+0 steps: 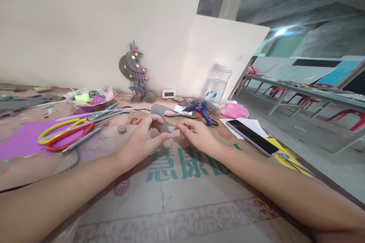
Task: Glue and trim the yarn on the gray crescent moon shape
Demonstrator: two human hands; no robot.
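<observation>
My left hand (142,136) grips a grey curved, crescent-like piece (158,113) between thumb and fingers; its surface looks wrapped in yarn. The piece's pointed end reaches down to my left thumb tip. Just right of that tip, my right hand (195,131) is pinched closed. A thin strand seems to run from its fingertips to the piece, though it is too fine to see clearly. Behind my right hand lies a blue glue gun (202,112), near a heap of grey yarn (212,107).
Scissors with yellow and red handles (70,135) lie on purple sheet (17,140) at left, before a metal bowl (95,102) of colourful bits. A decorated grey moon ornament (134,68), a small clock (169,93) and a water bottle (218,83) stand behind. A phone (252,136) lies right.
</observation>
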